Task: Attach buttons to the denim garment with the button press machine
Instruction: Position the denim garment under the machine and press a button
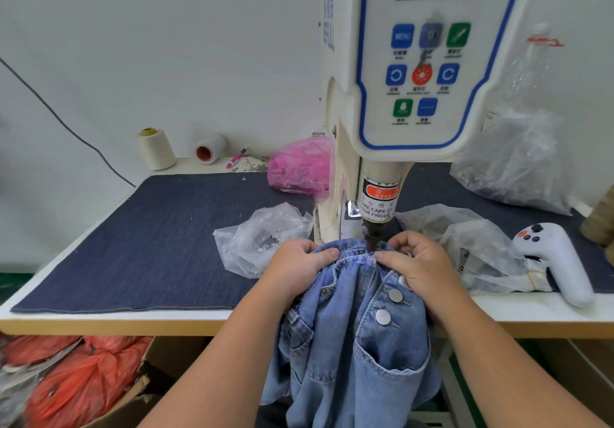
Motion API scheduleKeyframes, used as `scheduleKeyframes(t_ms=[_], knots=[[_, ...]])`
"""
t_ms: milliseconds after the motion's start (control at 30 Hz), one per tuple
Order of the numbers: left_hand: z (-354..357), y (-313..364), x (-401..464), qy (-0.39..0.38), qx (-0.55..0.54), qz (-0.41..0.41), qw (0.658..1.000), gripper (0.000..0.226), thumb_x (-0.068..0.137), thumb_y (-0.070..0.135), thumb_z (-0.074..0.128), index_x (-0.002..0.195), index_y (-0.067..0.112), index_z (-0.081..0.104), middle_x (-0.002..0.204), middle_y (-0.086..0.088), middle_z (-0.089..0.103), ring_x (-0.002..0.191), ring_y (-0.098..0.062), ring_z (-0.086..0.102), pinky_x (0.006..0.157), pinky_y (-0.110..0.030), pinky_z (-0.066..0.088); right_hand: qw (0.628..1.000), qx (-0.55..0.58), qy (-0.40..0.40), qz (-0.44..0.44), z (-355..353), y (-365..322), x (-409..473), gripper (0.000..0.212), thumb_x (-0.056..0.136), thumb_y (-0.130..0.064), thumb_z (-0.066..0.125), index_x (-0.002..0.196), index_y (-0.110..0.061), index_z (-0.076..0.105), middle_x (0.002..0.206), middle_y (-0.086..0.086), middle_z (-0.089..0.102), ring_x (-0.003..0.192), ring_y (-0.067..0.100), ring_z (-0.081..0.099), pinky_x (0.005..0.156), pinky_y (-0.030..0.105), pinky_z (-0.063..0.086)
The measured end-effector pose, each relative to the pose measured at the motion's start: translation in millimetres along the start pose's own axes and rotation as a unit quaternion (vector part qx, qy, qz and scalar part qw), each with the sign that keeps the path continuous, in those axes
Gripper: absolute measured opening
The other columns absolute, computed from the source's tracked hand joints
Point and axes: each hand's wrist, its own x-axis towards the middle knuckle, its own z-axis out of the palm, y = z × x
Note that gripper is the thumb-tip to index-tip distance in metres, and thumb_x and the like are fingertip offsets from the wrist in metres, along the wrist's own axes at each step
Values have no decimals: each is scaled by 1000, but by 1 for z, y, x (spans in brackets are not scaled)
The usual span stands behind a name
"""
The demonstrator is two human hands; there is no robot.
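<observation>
**Placket held under the punch, next button to be set**

Nearest the camera, the denim garment hangs off the table's front edge, bunched, with a chest pocket facing up. Two silver buttons already sit on its placket, one above the other. Further up, both hands hold the cloth's top edge on either side of the punch. The left hand grips a fold of denim, its fingers curled over it and its thumb lying along the edge. The right hand pinches the placket, its thumb tip just beside the dark punch of the button press machine.

To set this one well, I judge the cloth should be pulled flat and taut between the two hands, the mark centred under the punch, and both thumbs drawn back; the warning label above says as much.

Beyond lie clear plastic bags, a pink bag, a white handheld controller and thread cones by the wall.
</observation>
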Motion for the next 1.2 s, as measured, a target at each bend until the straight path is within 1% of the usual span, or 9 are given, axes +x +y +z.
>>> scheduleKeyframes(t_ms=[100, 200, 333, 433, 567, 800, 900, 1033, 1200], knots=[[0, 0, 0, -2, -5, -1, 1000, 26, 85, 36, 75, 88, 10, 69, 78, -5, 76, 70, -18, 71, 77, -40, 58, 1000, 8, -1, 8, 1, -2, -1, 22, 59, -38, 80, 74, -28, 67, 61, -9, 65, 58, 8, 62, 63, 32, 47], [0, 0, -1, -3, -6, 0, 1000, 25, 85, 35, 75, 86, 11, 69, 77, -4, 76, 66, -17, 70, 75, -38, 58, 1000, 1, -1, 6, 1, -3, -1, 28, 53, -44, 77, 74, -28, 67, 61, -8, 65, 58, 7, 62, 62, 32, 47], [1, 1, -1, -1, 2, 2, 1000, 25, 85, 37, 75, 86, 12, 69, 78, -5, 77, 68, -16, 70, 75, -37, 58, 1000, 3, -5, 6, 0, -3, -1, 18, 65, -33, 81, 75, -28, 67, 63, -7, 67, 59, 8, 64, 64, 34, 48], [1, 1, -1, 1, 3, 4, 1000, 25, 85, 37, 75, 85, 13, 69, 78, -4, 77, 70, -17, 71, 77, -39, 58, 1000, -1, -6, 4, -1, -1, -1, 16, 71, -25, 83, 75, -28, 67, 63, -7, 66, 59, 8, 64, 63, 33, 47], [1, 1, -1, 1, 3, 5, 1000, 24, 85, 38, 75, 85, 15, 69, 75, -1, 76, 71, -17, 72, 76, -38, 58, 1000, -2, 0, 5, -2, -1, -2, 17, 73, -23, 83, 74, -28, 67, 66, -4, 67, 63, 12, 65, 65, 34, 50], [0, 1, -1, 1, 4, 2, 1000, 25, 85, 38, 75, 86, 13, 69, 76, -2, 76, 70, -17, 72, 75, -37, 58, 1000, 3, -2, 6, -1, -4, -3, 17, 74, -21, 83, 74, -28, 67, 64, -5, 68, 59, 10, 65, 62, 32, 48], [0, 1, -2, 1, 4, 3, 1000, 25, 85, 37, 75, 86, 13, 69, 74, -1, 76, 65, -13, 71, 68, -33, 57, 1000, 4, -1, 6, -1, -4, -4, 17, 73, -21, 82, 74, -28, 67, 64, -6, 68, 59, 10, 65, 61, 32, 48], [-1, 2, -8, -4, -5, 20, 1000, 23, 86, 37, 74, 81, 15, 66, 68, 4, 74, 57, -6, 67, 52, -21, 50, 1000, 10, -9, 1, -3, -5, -7, 15, 74, -20, 82, 76, -27, 68, 67, -3, 70, 60, 11, 67, 60, 31, 49], [-4, 6, -23, -35, -63, 43, 996, 20, 88, 29, 73, 84, 11, 64, 75, -6, 72, 63, -14, 65, 61, -27, 54, 997, 76, -15, -12, -6, -10, -18, 21, 74, -7, 80, 73, -24, 68, 68, -2, 69, 60, 12, 66, 57, 26, 51]])
